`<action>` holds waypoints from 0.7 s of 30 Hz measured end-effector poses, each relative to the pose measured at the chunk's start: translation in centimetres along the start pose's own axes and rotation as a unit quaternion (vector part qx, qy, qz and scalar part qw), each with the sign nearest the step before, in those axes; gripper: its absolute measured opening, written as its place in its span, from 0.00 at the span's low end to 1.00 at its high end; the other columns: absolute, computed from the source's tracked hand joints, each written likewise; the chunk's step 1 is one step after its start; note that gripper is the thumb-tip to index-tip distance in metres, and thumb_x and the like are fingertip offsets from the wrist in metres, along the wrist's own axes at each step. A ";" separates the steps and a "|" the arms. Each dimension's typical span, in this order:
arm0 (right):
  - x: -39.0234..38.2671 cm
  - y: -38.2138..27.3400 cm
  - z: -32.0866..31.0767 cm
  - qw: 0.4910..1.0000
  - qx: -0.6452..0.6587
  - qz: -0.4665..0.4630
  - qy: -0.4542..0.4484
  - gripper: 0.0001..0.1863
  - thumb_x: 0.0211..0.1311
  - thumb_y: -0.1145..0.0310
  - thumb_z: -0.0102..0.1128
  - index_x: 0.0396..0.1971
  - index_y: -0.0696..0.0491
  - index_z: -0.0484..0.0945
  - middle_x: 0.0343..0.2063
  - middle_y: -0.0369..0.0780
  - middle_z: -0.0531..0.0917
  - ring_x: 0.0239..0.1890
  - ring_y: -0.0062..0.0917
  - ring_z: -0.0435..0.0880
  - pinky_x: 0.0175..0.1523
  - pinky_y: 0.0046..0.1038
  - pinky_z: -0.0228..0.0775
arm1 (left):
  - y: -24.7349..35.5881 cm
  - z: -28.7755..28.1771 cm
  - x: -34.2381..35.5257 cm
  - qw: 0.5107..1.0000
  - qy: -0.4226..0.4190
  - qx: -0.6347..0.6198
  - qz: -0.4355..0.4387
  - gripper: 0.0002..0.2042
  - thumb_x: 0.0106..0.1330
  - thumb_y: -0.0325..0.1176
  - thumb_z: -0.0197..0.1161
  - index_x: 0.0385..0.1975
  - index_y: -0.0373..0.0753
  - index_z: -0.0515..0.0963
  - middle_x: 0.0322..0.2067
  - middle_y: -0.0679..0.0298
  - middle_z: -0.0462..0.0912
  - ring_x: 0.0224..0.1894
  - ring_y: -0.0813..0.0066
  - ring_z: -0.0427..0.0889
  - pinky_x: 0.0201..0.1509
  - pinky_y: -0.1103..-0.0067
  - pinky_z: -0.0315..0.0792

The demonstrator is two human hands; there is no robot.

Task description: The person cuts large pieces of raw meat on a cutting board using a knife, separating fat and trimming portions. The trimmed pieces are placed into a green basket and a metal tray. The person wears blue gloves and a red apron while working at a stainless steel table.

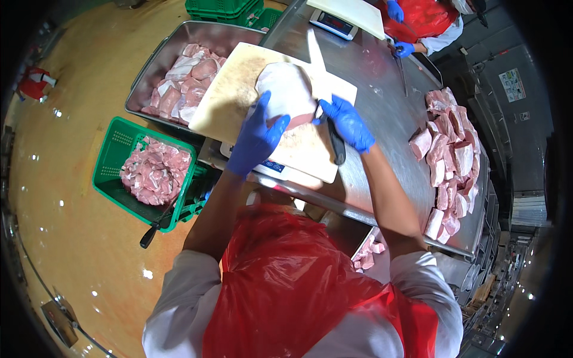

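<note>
A large slab of raw meat with a pale fat top lies on the white cutting board. My left hand, in a blue glove, rests against its near left side, thumb and fingers spread. On the right, my blue-gloved right hand is closed around the upper handle of a knife, beside the meat's edge. The black handle sticks out below the fingers toward me; the long pale blade points away across the board. Part of the grip is hidden by the fingers.
A steel tub of meat pieces stands left of the board. Below it, a green basket holds trimmings and has a black-handled tool at its rim. Meat chunks lie along the steel table's right. A scale and a co-worker's gloved hands are at the far side.
</note>
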State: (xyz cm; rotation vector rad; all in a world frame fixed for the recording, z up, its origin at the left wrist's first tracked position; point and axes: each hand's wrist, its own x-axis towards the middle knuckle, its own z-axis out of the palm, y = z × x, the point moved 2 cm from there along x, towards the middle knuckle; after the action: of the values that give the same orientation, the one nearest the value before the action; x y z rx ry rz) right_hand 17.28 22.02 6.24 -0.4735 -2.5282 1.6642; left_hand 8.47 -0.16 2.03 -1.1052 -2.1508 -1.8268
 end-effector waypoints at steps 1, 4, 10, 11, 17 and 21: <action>-1.2 -0.8 0.7 0.996 -0.085 -0.026 -0.024 0.19 0.76 0.57 0.53 0.47 0.60 0.81 0.37 0.37 0.84 0.39 0.22 0.80 0.51 0.26 0.73 | -2.0 0.7 1.6 0.999 0.020 0.046 0.017 0.24 0.66 0.33 0.66 0.59 0.29 0.73 0.52 0.46 0.80 0.48 0.56 0.84 0.54 0.73 0.77; -4.6 -2.3 2.9 0.989 0.079 0.053 -0.115 0.16 0.77 0.61 0.53 0.48 0.59 0.81 0.36 0.39 0.85 0.39 0.21 0.83 0.50 0.26 0.76 | -6.6 -0.4 6.3 0.998 -0.014 0.031 -0.046 0.25 0.63 0.35 0.66 0.58 0.28 0.74 0.50 0.44 0.81 0.52 0.53 0.82 0.57 0.71 0.75; -5.4 -0.4 -0.9 0.964 0.212 0.144 0.066 0.13 0.79 0.62 0.50 0.42 0.58 0.73 0.26 0.41 0.82 0.22 0.23 0.83 0.29 0.24 0.78 | -2.8 -1.3 9.5 0.959 -0.140 0.238 -0.059 0.33 0.59 0.54 0.68 0.48 0.24 0.77 0.33 0.46 0.84 0.41 0.51 0.85 0.48 0.65 0.78; -5.4 -0.2 -1.4 0.959 0.222 0.151 0.086 0.12 0.79 0.62 0.50 0.39 0.57 0.73 0.24 0.41 0.81 0.21 0.23 0.82 0.28 0.24 0.77 | -3.3 0.6 8.0 0.938 -0.161 0.306 0.033 0.38 0.57 0.57 0.69 0.52 0.24 0.74 0.40 0.43 0.83 0.43 0.52 0.85 0.50 0.62 0.78; -5.2 -0.3 -1.6 0.966 0.191 0.147 0.088 0.12 0.78 0.61 0.51 0.39 0.55 0.73 0.25 0.42 0.82 0.21 0.23 0.82 0.28 0.25 0.76 | 1.9 2.6 9.6 0.841 -0.401 0.363 0.004 0.42 0.52 0.45 0.72 0.70 0.45 0.63 0.64 0.48 0.70 0.66 0.52 0.71 0.64 0.50 0.67; -5.7 0.1 -1.8 0.971 0.178 0.123 0.097 0.13 0.78 0.61 0.51 0.38 0.56 0.73 0.25 0.40 0.82 0.20 0.22 0.81 0.28 0.24 0.75 | -2.9 -2.4 11.4 0.833 -0.305 0.307 0.344 0.29 0.56 0.23 0.58 0.61 0.54 0.76 0.73 0.63 0.64 0.76 0.53 0.55 0.74 0.51 0.54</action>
State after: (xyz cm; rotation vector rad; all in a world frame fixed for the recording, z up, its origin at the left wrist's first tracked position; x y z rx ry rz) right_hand 23.16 21.98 7.49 -0.8905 -2.0398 1.9890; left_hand -2.43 2.80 6.25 -2.0534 -1.9159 -0.4418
